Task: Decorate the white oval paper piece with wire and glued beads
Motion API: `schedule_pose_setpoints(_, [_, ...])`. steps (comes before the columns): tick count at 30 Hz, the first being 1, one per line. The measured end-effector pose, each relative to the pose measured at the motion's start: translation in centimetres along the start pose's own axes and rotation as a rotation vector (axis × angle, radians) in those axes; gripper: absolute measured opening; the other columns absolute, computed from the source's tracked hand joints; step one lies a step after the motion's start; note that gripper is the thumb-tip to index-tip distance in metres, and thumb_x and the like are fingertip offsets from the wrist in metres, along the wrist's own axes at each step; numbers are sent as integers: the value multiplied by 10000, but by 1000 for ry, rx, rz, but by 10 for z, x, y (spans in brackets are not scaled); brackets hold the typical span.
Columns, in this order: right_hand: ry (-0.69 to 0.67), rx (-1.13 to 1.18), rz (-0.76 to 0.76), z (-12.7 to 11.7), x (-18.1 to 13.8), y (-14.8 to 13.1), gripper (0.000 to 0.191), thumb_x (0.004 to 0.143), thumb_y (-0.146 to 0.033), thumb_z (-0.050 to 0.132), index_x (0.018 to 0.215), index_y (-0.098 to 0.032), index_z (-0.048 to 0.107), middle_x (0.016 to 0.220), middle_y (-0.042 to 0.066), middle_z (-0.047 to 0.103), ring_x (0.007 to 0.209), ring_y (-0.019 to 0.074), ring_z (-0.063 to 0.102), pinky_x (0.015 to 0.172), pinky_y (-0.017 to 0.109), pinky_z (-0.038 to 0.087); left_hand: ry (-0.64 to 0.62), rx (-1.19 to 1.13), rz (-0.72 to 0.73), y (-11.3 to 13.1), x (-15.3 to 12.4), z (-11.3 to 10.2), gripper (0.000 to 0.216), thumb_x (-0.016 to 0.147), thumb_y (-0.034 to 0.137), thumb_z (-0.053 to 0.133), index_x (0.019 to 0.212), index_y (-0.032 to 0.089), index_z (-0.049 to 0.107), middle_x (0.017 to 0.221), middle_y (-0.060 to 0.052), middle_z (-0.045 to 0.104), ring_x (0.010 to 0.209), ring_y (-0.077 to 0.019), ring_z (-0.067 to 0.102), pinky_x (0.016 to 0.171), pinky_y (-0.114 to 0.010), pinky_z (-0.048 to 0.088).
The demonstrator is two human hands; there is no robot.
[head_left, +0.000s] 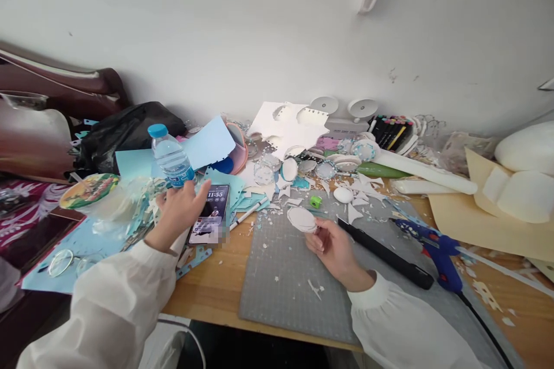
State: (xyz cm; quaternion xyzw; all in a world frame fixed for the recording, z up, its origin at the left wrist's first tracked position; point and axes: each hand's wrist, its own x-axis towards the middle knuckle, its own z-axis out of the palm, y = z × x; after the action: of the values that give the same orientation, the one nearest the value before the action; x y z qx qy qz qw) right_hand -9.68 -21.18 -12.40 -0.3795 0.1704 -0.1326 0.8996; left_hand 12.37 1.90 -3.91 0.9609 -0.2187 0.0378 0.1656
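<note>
The white oval cutout (302, 219) lies near the far edge of the grey cutting mat (281, 277), its near rim pinched between the thumb and fingers of our right hand (333, 248). Just left of the mat, our left hand (179, 210) rests loosely spread on the phone (212, 213), gripping nothing. Beyond the mat's far left corner stands the water bottle (171, 155).

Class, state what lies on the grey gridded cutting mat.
White paper scraps, a small green block, a black bar, and the right hand holding a white oval disc; the mat under them is hidden.
</note>
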Motion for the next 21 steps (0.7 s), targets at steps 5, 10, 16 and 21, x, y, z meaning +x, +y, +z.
schedule_pose_setpoints(5, [-26,-38,38,2,-3,-3,260,768,-320,649,598,-191,501,395,-68,396,373,59,270,435,242,199,-34,-296,78,4,-19,-31,552,986,516,148,1196,232,574,1225,-75,676,1173,-275,600,1005,-426,461])
schedule_pose_setpoints(10, [-45,-122,73,7,-8,-3,263,777,-350,662,626,-191,518,396,-66,412,382,70,308,451,253,213,-86,-526,313,13,-59,-11,387,931,492,477,1188,225,589,1220,-69,656,1142,-255,600,990,-367,468])
schedule_pose_setpoints(16, [-45,-228,50,9,-8,0,306,784,-355,675,603,-193,488,427,-60,424,401,69,314,458,258,190,84,199,170,9,-31,19,564,887,517,456,1219,72,555,1114,-233,639,1084,-396,575,926,-478,445])
schedule_pose_setpoints(21, [-34,-267,37,8,-8,1,308,784,-361,673,609,-199,479,436,-60,415,406,72,310,458,266,185,-73,407,116,14,7,33,645,798,622,480,1063,46,596,927,-257,680,963,-435,630,803,-462,467])
